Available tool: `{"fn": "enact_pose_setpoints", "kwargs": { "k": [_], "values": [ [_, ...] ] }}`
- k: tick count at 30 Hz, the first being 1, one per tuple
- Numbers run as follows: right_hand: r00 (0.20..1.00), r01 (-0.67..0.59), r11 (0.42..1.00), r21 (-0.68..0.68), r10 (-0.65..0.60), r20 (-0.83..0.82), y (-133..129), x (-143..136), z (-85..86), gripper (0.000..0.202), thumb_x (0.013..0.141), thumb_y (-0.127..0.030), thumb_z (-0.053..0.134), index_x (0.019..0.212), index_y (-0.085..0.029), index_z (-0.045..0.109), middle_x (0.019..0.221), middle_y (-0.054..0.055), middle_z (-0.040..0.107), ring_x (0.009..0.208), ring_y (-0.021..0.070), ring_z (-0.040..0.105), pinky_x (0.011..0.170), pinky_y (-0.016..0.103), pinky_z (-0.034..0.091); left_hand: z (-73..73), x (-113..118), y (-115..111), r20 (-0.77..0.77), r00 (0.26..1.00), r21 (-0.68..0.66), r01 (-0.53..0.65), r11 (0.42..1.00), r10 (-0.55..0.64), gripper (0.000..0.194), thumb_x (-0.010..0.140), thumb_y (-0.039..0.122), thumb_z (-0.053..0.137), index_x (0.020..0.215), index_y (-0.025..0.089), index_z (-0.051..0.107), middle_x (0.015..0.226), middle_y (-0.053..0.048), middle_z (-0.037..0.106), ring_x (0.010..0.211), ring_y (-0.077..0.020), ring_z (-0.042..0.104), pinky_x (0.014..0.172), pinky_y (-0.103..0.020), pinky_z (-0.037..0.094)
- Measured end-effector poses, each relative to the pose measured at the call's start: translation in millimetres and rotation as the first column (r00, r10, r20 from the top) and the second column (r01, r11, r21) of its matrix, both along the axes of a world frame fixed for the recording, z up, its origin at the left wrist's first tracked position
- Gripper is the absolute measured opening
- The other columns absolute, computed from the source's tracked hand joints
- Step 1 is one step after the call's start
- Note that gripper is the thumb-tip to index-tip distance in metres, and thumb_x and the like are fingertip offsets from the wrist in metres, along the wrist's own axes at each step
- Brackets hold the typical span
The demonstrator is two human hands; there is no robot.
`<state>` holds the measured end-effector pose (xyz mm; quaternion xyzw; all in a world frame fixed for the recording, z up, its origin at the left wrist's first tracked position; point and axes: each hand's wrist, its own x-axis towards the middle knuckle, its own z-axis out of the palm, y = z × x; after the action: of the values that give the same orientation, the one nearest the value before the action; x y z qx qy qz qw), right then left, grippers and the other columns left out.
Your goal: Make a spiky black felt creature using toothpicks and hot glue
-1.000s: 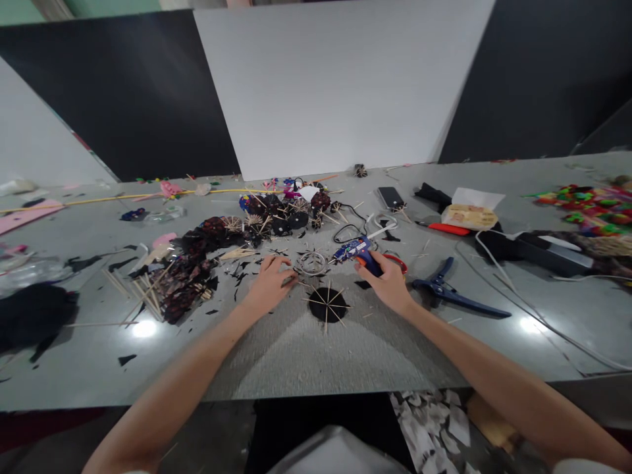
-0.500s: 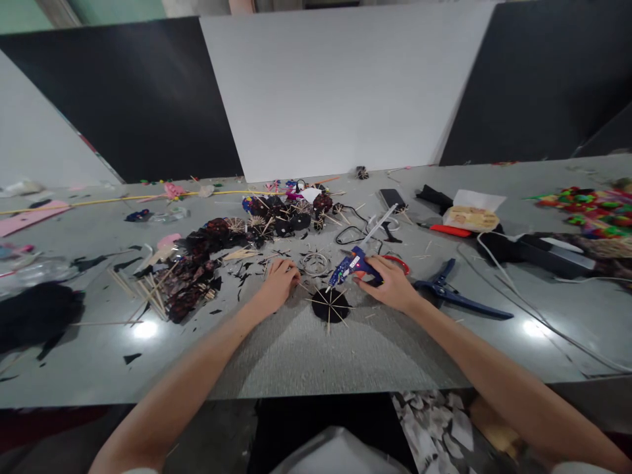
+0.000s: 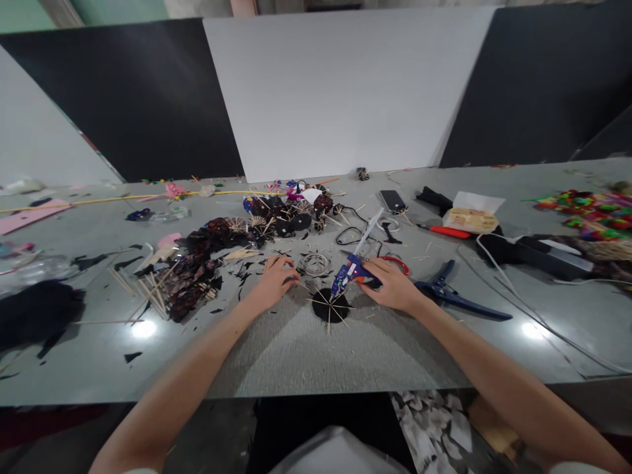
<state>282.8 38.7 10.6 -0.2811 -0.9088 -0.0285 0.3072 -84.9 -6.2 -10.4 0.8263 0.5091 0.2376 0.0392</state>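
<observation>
My right hand is wrapped round the handle of a blue hot glue gun, with a clear glue stick jutting from its back. The nozzle points down at the middle of a black round disc lying flat on the table. Thin wooden sticks cross that disc like spokes and stick out past its rim. To the disc's upper left, my left hand rests with fingertips pinched together near the end of one spoke; what they hold, if anything, is too small to make out.
Behind my hands lie a wire ring and a pile of black spiky pieces. Loose sticks are at left. A blue cutter, an orange-handled tool, a phone and a white cable lie at right.
My right hand has lowered the glue gun, and its nozzle has come down to the disc's middle. My left hand has shifted very slightly left.
</observation>
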Motion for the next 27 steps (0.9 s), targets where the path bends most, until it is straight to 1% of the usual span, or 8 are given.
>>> {"fn": "enact_pose_setpoints", "kwargs": {
  "k": [4, 9, 13, 16, 18, 20, 23, 27],
  "values": [
    [0.999, -0.018, 0.999, 0.049, 0.016, 0.045, -1, -1, 1.3, 0.036, 0.097, -0.033, 0.064, 0.129, -0.016, 0.064, 0.118, 0.017, 0.072, 0.112, 0.0308, 0.070, 0.101, 0.050, 0.058, 0.6, 4, -1, 0.002, 1.000, -0.024, 0.004, 1.000, -0.004, 0.010, 0.097, 0.025, 0.063, 0.096, 0.025, 0.073, 0.122, -0.008, 0.056, 0.123, -0.0294, 0.047, 0.109, -0.048, 0.041],
    [0.994, -0.035, 0.998, 0.058, 0.028, 0.108, -5, -5, 5.5, 0.034, 0.098, -0.032, 0.062, 0.128, -0.015, 0.066, 0.115, 0.016, 0.073, 0.112, 0.0303, 0.070, 0.102, 0.050, 0.058, -2.5, 14, -4, -0.011, 1.000, -0.025, -0.011, 1.000, 0.011, 0.014, 0.100, 0.017, 0.053, 0.096, 0.022, 0.066, 0.117, -0.010, 0.059, 0.119, -0.0290, 0.049, 0.104, -0.047, 0.043],
    [0.993, -0.029, 0.998, 0.058, 0.022, 0.112, -6, -7, 6.5, 0.033, 0.098, -0.032, 0.063, 0.126, -0.016, 0.067, 0.113, 0.015, 0.074, 0.109, 0.0303, 0.071, 0.100, 0.050, 0.058, 1.1, 12, -7, 0.001, 1.000, 0.001, 0.012, 1.000, -0.012, 0.024, 0.093, 0.002, 0.050, 0.098, 0.022, 0.062, 0.114, -0.010, 0.059, 0.116, -0.0283, 0.050, 0.102, -0.045, 0.044],
    [0.993, -0.025, 0.998, 0.049, 0.019, 0.120, -6, -7, 6.0, 0.033, 0.098, -0.031, 0.062, 0.126, -0.016, 0.067, 0.113, 0.015, 0.074, 0.109, 0.0299, 0.071, 0.100, 0.050, 0.058, 6.0, 8, -7, 0.073, 0.997, 0.044, 0.023, 0.999, -0.027, 0.032, 0.089, -0.005, 0.043, 0.099, 0.022, 0.058, 0.108, -0.009, 0.061, 0.109, -0.0269, 0.052, 0.098, -0.044, 0.044],
    [0.992, -0.023, 0.999, 0.045, 0.018, 0.126, -6, -7, 5.6, 0.033, 0.098, -0.031, 0.062, 0.127, -0.016, 0.067, 0.113, 0.015, 0.074, 0.109, 0.0296, 0.071, 0.100, 0.050, 0.058, 8.2, 7, -7, 0.146, 0.989, 0.058, 0.008, 0.998, -0.016, 0.029, 0.092, -0.003, 0.040, 0.098, 0.022, 0.055, 0.102, -0.007, 0.062, 0.104, -0.0260, 0.053, 0.093, -0.042, 0.046],
    [0.992, -0.022, 0.999, 0.039, 0.017, 0.126, -5, -6, 5.3, 0.033, 0.098, -0.032, 0.062, 0.127, -0.016, 0.067, 0.113, 0.015, 0.073, 0.109, 0.0295, 0.070, 0.101, 0.050, 0.057, 9.5, 9, -9, 0.206, 0.979, 0.054, -0.019, 0.998, 0.007, 0.022, 0.099, 0.005, 0.041, 0.098, 0.022, 0.054, 0.099, -0.007, 0.062, 0.102, -0.0254, 0.053, 0.090, -0.041, 0.047],
    [0.993, -0.026, 0.999, 0.035, 0.022, 0.115, -4, -6, 5.0, 0.034, 0.098, -0.032, 0.063, 0.127, -0.016, 0.067, 0.113, 0.015, 0.073, 0.109, 0.0299, 0.070, 0.101, 0.051, 0.057, 11.3, 14, -12, 0.240, 0.970, 0.054, -0.058, 0.997, 0.043, 0.015, 0.104, 0.016, 0.043, 0.100, 0.023, 0.055, 0.100, -0.007, 0.063, 0.104, -0.0252, 0.054, 0.092, -0.040, 0.047],
    [0.993, -0.032, 0.999, 0.021, 0.030, 0.111, -5, -5, 5.7, 0.034, 0.096, -0.030, 0.064, 0.126, -0.016, 0.068, 0.113, 0.015, 0.073, 0.109, 0.0301, 0.070, 0.101, 0.051, 0.057, 14.0, 17, -16, 0.250, 0.965, 0.056, -0.091, 0.994, 0.074, 0.014, 0.106, 0.021, 0.043, 0.103, 0.023, 0.056, 0.103, -0.007, 0.065, 0.107, -0.0250, 0.055, 0.096, -0.041, 0.048]
  ]
}}
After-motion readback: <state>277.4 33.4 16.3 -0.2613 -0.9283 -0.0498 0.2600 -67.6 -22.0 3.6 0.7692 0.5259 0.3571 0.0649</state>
